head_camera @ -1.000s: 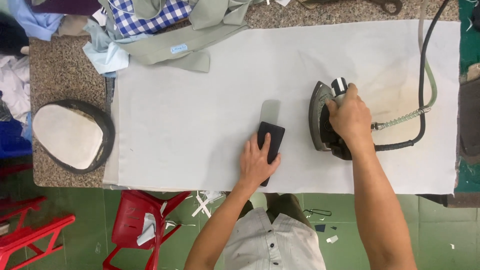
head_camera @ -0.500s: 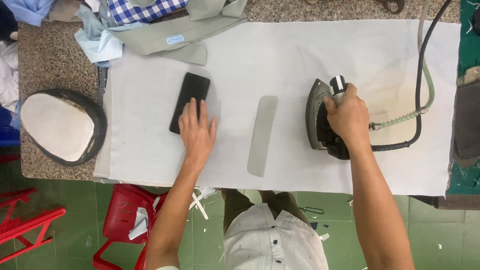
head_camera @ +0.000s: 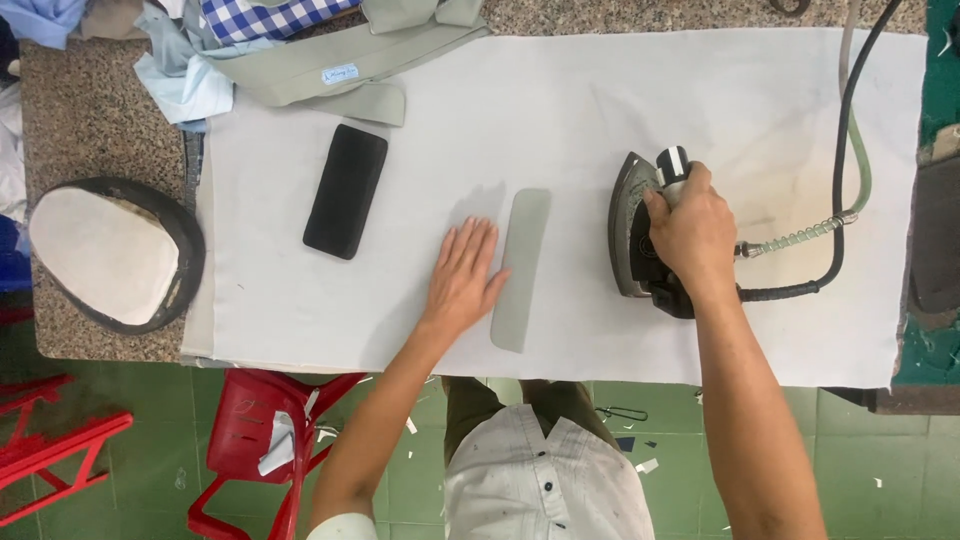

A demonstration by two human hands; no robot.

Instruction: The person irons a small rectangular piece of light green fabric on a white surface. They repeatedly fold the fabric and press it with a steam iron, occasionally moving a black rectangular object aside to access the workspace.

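Two hands busy: left hand (head_camera: 462,275) flat, fingers spread, beside grey fabric strip (head_camera: 521,268) mid-tabletop; right hand (head_camera: 692,230) gripping iron (head_camera: 640,240). Pressing stage, seemingly; sliding iron onto strip needs a steadied strip.

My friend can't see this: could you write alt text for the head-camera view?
A person's right hand grips a steam iron on a white pressing cloth, while the left hand lies flat beside a narrow grey fabric strip. A black pad lies farther left.

My right hand (head_camera: 692,232) hides the iron's handle (head_camera: 640,240), while the top edge crops the heaped garments (head_camera: 300,40) and the hose (head_camera: 858,150).
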